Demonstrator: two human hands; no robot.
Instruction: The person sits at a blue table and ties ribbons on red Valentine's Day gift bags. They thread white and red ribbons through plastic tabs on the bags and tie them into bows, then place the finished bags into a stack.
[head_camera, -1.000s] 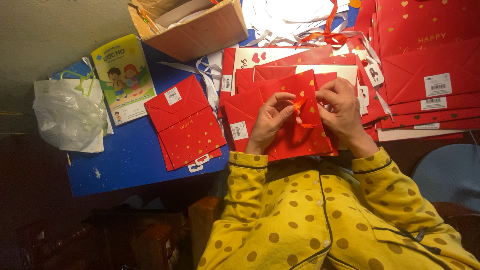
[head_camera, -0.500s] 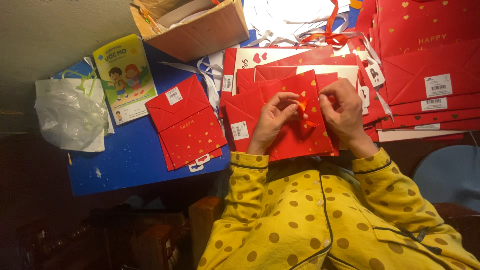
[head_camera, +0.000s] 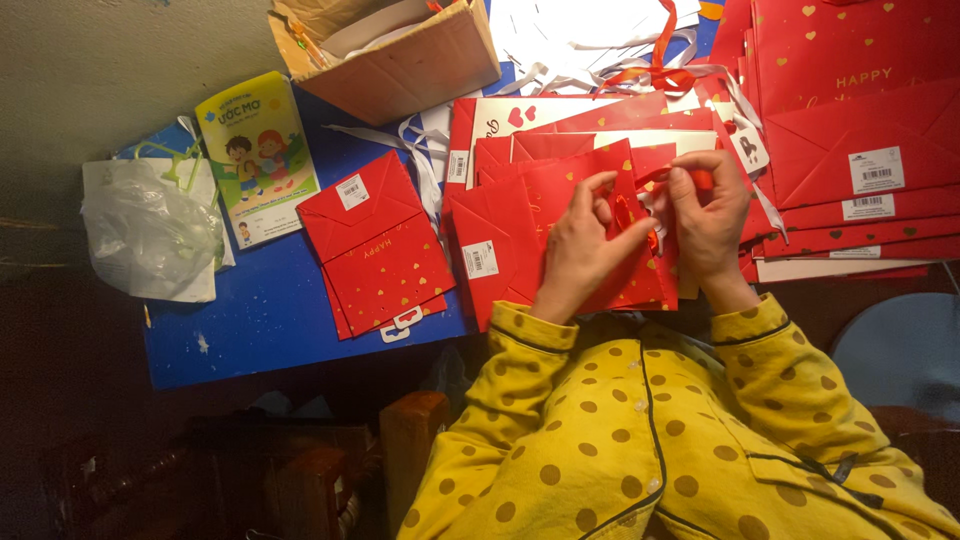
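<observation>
Ribbon (head_camera: 640, 215) sits centre-right of frame, atop a flat red paper bag (head_camera: 560, 225) — between both hands. Left hand (head_camera: 585, 245) and right hand (head_camera: 710, 215) each pinch it, equally near.

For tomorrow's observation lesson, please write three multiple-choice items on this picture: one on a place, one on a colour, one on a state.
1. Where does the cardboard box stand?
A. At the far edge of the blue table
B. On the person's lap
C. Under the table

2. What colour is the ribbon in the hands?
A. Green
B. Red-orange
C. White

3. How does the red paper bag under the hands lie?
A. Standing open
B. Folded flat
C. Crumpled into a ball

Answers:
1 A, it stands beyond the children's booklet.
2 B, the left hand and right hand pinch a red-orange strip.
3 B, it lies flat on the stack.
</observation>
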